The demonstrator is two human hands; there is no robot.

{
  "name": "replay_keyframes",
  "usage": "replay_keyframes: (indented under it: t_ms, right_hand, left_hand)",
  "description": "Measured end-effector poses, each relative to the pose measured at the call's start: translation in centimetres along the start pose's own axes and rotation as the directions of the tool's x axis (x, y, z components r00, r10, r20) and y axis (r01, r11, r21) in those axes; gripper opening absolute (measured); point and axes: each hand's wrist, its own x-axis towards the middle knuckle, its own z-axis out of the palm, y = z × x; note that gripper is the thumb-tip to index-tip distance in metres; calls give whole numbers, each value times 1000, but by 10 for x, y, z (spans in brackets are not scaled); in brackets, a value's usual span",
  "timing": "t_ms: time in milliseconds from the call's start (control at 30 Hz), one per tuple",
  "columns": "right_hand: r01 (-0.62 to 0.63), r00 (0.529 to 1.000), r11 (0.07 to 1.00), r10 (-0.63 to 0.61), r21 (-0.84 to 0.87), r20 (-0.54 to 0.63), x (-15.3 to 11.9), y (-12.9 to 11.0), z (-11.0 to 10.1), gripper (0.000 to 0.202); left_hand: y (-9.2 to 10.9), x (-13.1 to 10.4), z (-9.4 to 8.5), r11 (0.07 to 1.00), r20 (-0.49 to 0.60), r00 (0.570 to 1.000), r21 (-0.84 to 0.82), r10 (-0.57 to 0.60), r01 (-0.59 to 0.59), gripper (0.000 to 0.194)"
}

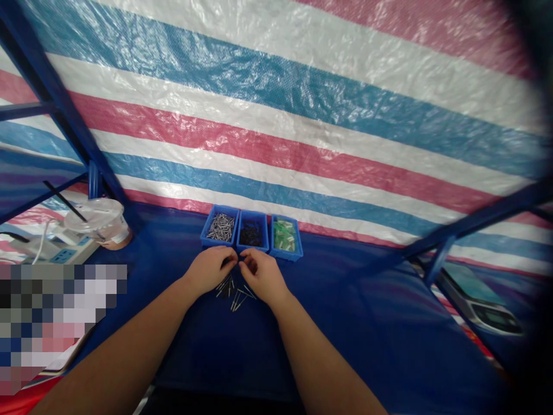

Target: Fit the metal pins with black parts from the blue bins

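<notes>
My left hand and my right hand meet fingertip to fingertip just in front of three small blue bins. Both have thumb and fingers pinched together; whatever lies between the tips is too small to make out. Below them on the blue tabletop is a loose pile of thin metal pins, some with dark parts among them. The left bin holds many silver pins. Small black pieces fill the middle bin. In the right bin are green and whitish pieces.
A clear plastic tub with a dark straw stands at the left beside a power strip. Blue metal frame bars rise on both sides. A scale sits at the right. Striped sheeting hangs behind the table.
</notes>
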Motion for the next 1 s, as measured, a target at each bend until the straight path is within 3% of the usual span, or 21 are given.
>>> replay_keyframes:
  t_ms: [267,500,633,800,1000]
  right_hand:
    - [-36,994,997,43,69,-97,1,2,3,5]
    - [-48,997,961,63,272,-46,1,6,10,8]
    - [-42,987,952,87,302,-137,2,13,4,10]
    - [-48,920,943,170,328,-354,4,26,-7,12]
    - [-34,910,964,139,265,-390,3,26,-7,12]
  left_hand:
    - [5,1,-1,955,-87,996,-292,20,-45,14]
    - [-3,4,6,862,-58,997,-507,-59,21,17]
    - [-3,2,3,934,-80,996,-358,-25,-5,22]
    - [-2,-2,-3,991,-43,991,-33,130,-131,22]
    - [-5,-4,0,989,48,989,44,140,-142,38]
